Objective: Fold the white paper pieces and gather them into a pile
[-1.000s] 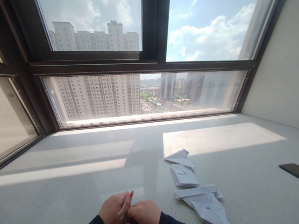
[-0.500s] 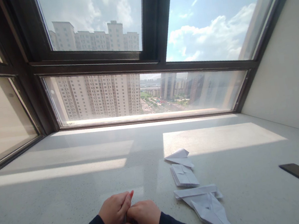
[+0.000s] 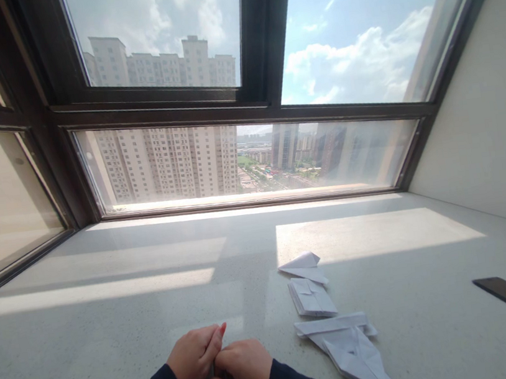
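Nothing moved: left hand (image 3: 194, 356), right hand (image 3: 241, 372) pressed together, curled.

Light: bright daylight through the window (image 3: 239, 91), sun from above and ahead.
Desk: two sunlit patches on the desk (image 3: 113, 334), crossed by dark frame shadows.
Near zone: both hands and the folded papers (image 3: 344, 340) lie in soft shade.
Glare: lower pane hazy, sill overexposed.
Distortion: wide-angle, frames splay outward at the edges.
Focus: sharp throughout.
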A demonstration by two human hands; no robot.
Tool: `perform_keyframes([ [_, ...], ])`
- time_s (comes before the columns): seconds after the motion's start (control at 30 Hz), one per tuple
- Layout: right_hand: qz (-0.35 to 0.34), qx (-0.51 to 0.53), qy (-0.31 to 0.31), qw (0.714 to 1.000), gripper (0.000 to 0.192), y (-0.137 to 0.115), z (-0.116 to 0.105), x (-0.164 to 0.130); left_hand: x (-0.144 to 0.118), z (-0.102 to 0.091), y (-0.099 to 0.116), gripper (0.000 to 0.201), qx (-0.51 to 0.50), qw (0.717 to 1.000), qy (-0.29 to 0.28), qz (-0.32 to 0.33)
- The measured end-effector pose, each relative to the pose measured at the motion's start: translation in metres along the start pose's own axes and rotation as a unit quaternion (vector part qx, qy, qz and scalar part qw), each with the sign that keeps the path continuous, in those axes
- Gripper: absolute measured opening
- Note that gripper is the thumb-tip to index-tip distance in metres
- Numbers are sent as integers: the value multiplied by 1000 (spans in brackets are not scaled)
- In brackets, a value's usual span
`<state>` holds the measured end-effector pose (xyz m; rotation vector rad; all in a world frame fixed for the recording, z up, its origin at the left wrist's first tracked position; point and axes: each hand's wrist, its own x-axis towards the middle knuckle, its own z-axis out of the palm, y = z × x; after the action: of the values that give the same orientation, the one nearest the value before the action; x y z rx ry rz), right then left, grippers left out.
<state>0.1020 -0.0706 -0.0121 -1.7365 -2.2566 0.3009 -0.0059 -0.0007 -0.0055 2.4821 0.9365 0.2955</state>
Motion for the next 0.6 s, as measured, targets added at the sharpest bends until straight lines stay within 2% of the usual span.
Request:
perform_keyframes([
  [0.6,0,-5,1,1000,23,0,0,1,-1,1,0,40,-6,1000,6,1],
])
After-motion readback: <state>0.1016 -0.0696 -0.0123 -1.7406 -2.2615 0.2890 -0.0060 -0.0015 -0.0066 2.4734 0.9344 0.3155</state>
